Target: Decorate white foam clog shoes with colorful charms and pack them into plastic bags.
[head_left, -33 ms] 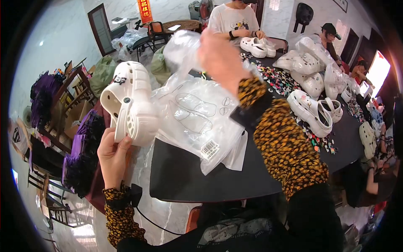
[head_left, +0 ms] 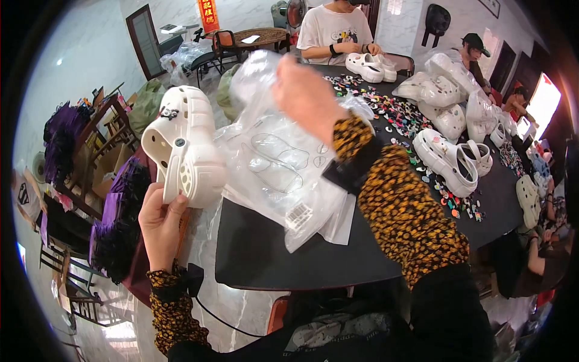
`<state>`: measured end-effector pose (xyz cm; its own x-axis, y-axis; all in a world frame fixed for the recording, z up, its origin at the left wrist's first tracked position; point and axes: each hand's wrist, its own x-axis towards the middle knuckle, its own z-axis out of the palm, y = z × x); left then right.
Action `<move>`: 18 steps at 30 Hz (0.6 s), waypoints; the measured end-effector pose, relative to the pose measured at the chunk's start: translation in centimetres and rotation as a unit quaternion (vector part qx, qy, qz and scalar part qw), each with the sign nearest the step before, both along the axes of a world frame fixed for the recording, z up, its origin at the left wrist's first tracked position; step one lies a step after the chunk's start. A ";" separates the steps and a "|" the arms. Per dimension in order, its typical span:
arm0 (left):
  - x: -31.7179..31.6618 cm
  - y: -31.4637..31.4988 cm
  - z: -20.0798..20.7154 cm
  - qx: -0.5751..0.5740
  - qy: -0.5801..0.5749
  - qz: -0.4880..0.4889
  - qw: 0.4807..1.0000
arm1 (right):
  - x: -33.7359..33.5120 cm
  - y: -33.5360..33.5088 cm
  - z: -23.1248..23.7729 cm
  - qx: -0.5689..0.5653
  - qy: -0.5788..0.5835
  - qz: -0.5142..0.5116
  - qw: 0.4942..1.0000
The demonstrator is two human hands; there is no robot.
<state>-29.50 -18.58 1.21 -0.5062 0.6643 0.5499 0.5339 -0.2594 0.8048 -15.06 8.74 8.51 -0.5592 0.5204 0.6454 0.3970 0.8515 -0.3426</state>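
The room has pale marble-like walls (head_left: 78, 54) and a glossy light floor (head_left: 235, 308) veined in grey. A dark door (head_left: 143, 36) stands in the far left wall, with a red hanging banner (head_left: 208, 15) beside it. A wooden table (head_left: 262, 37) and a chair (head_left: 222, 43) sit at the back. A large black table (head_left: 289, 259) fills the middle. Wooden chairs (head_left: 96, 127) stand at the left near purple fluffy bundles (head_left: 63, 139). Bright daylight comes through a window (head_left: 543, 99) at the right.

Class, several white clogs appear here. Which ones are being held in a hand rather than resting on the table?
The white clogs raised at the left, gripped by the left hand; every other one lies on the black table.
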 end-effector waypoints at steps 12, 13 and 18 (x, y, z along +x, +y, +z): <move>1.2 1.9 3.2 0.040 0.097 0.037 0.994 | 0.9 -7.2 -7.9 -0.172 -0.176 0.244 0.938; 1.4 2.2 3.5 0.042 0.108 0.037 0.993 | 2.1 -7.9 -7.0 -0.057 -0.207 0.240 0.947; 2.8 4.9 4.9 0.053 0.092 0.011 0.994 | 6.9 -5.5 -5.0 0.212 -0.188 0.157 0.946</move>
